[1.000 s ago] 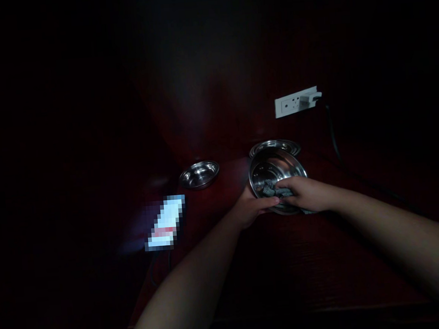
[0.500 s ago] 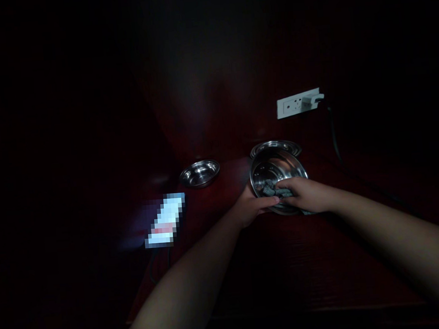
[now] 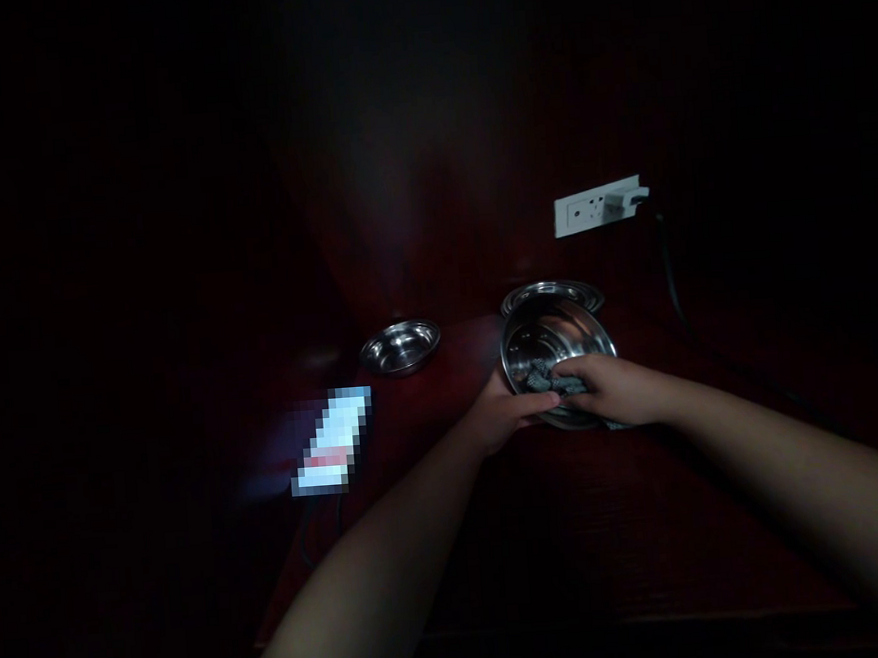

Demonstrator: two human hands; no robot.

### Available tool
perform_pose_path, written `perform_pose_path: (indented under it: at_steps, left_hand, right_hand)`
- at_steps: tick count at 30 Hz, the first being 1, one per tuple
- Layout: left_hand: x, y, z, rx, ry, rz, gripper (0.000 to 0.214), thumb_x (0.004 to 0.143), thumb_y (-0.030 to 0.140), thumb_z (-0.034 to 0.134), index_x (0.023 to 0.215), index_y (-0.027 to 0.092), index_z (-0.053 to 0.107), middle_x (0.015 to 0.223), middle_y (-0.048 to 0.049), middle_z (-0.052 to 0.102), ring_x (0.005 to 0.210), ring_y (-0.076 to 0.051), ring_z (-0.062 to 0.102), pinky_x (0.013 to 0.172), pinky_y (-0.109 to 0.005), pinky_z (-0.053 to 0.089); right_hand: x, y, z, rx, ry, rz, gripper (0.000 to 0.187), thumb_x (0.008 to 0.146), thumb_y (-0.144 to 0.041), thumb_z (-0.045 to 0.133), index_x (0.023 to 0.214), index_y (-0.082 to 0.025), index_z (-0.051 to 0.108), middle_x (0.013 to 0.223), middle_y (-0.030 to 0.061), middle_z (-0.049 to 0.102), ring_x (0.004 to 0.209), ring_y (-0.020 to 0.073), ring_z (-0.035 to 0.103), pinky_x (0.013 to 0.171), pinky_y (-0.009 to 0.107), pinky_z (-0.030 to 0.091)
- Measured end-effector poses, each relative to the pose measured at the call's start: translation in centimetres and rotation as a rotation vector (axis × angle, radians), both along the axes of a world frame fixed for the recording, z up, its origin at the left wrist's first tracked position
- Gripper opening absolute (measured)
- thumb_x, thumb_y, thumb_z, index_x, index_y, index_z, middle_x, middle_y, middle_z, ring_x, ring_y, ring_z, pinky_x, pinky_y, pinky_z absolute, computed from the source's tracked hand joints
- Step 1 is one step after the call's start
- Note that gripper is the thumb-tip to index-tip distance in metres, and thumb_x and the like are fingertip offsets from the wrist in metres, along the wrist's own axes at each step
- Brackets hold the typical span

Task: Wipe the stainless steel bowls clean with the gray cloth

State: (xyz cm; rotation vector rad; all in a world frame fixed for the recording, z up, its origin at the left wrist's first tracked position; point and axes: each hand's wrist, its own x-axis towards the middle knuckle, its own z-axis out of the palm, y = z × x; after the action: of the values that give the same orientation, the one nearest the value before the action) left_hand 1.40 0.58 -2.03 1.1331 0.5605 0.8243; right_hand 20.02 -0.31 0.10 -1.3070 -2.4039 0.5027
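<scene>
My left hand (image 3: 506, 414) grips the near left rim of a steel bowl (image 3: 556, 336) that is tilted toward me above a dark red table (image 3: 589, 539). Inside the bowl, my right hand (image 3: 613, 389) presses a grey cloth (image 3: 542, 376) against the metal, with its fingers closed on the cloth. A second steel dish (image 3: 549, 292) lies just behind the held bowl, mostly hidden by it.
A smaller steel dish (image 3: 400, 346) sits on the table to the left. A lit phone (image 3: 332, 443) lies nearer, at the left edge. A white wall socket (image 3: 596, 207) with a plug and black cable (image 3: 668, 273) is at the back right. The surroundings are very dark.
Hardly anything differs; my right hand and the cloth have shifted slightly inside the bowl. My left hand keeps its grip on the rim.
</scene>
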Motion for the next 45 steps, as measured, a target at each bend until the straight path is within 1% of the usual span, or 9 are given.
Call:
perform_pose_path:
  at_steps: [5,11,15,19,24,28,32,37,45]
  left_hand:
    - [-0.02,-0.11,0.09,-0.006,-0.002,0.009,0.076,0.057,0.016,0.080,0.124,0.023,0.046,0.115,-0.0098,0.061,0.093,-0.021,0.064,0.085,-0.042,0.049]
    - [-0.03,0.02,-0.05,0.007,-0.010,-0.013,0.072,0.057,0.017,0.080,0.122,0.022,0.049,0.114,-0.0101,0.062,0.096,-0.022,0.063,0.086,-0.041,0.049]
    - [0.00,0.14,-0.21,-0.009,-0.024,-0.008,0.077,0.056,0.016,0.080,0.124,0.022,0.046,0.112,-0.0092,0.063,0.097,-0.023,0.063,0.088,-0.043,0.048]
    - [0.00,0.06,-0.10,0.000,-0.020,-0.004,0.078,0.055,0.016,0.081,0.125,0.022,0.046,0.113,-0.0105,0.063,0.098,-0.025,0.064,0.087,-0.045,0.049]
    - [-0.01,0.07,-0.02,-0.002,-0.005,0.000,0.078,0.055,0.017,0.081,0.125,0.022,0.046,0.115,-0.0112,0.062,0.100,-0.026,0.063,0.087,-0.044,0.049]
    - [-0.04,0.14,-0.07,-0.013,0.004,0.009,0.077,0.055,0.016,0.080,0.124,0.021,0.046,0.116,-0.0118,0.061,0.100,-0.026,0.062,0.086,-0.043,0.049]
    - [-0.09,0.10,-0.07,-0.008,0.012,0.010,0.073,0.057,0.017,0.079,0.123,0.021,0.047,0.113,-0.0107,0.062,0.098,-0.024,0.062,0.085,-0.042,0.049]
    - [-0.07,0.04,0.05,-0.008,-0.006,-0.001,0.074,0.057,0.016,0.080,0.123,0.022,0.048,0.106,-0.0083,0.064,0.092,-0.021,0.064,0.086,-0.043,0.049]
    - [-0.08,0.25,-0.28,-0.031,-0.012,-0.002,0.074,0.057,0.017,0.080,0.124,0.023,0.049,0.116,-0.0109,0.062,0.098,-0.024,0.063,0.085,-0.042,0.049]
  right_hand:
    - [0.06,0.03,-0.15,-0.002,0.021,0.004,0.010,0.077,-0.018,0.050,0.082,-0.019,0.059,0.081,0.0038,0.065,0.076,0.0183,0.060,0.073,0.032,0.046]
    - [-0.01,0.01,-0.07,-0.019,0.016,0.001,0.010,0.077,-0.019,0.051,0.082,-0.017,0.059,0.080,0.0045,0.065,0.074,0.0185,0.059,0.070,0.032,0.045]
    - [-0.08,-0.10,0.08,-0.002,0.019,0.000,0.009,0.076,-0.018,0.051,0.081,-0.018,0.059,0.080,0.0041,0.065,0.074,0.0181,0.060,0.070,0.030,0.045]
    - [-0.05,-0.09,0.08,-0.002,0.023,0.001,0.008,0.077,-0.017,0.051,0.080,-0.018,0.058,0.079,0.0037,0.065,0.073,0.0172,0.059,0.069,0.029,0.045]
    - [0.08,0.11,-0.16,0.002,0.007,-0.013,0.011,0.077,-0.018,0.052,0.083,-0.018,0.060,0.082,0.0045,0.065,0.076,0.0185,0.059,0.071,0.030,0.045]
    - [0.14,0.19,-0.32,0.022,0.004,-0.019,0.010,0.076,-0.018,0.052,0.082,-0.018,0.060,0.081,0.0047,0.065,0.075,0.0188,0.059,0.071,0.031,0.045]
    - [0.12,0.17,-0.21,0.026,0.015,-0.009,0.009,0.075,-0.016,0.051,0.079,-0.018,0.058,0.080,0.0046,0.064,0.075,0.0188,0.059,0.070,0.031,0.044]
    - [0.07,0.23,-0.14,0.031,0.023,-0.008,0.007,0.073,-0.015,0.051,0.075,-0.019,0.056,0.078,0.0046,0.064,0.075,0.0189,0.060,0.070,0.031,0.045]
    - [0.16,0.08,-0.32,0.068,0.033,-0.037,0.009,0.076,-0.019,0.052,0.081,-0.020,0.060,0.082,0.0059,0.067,0.079,0.0210,0.062,0.073,0.033,0.046]
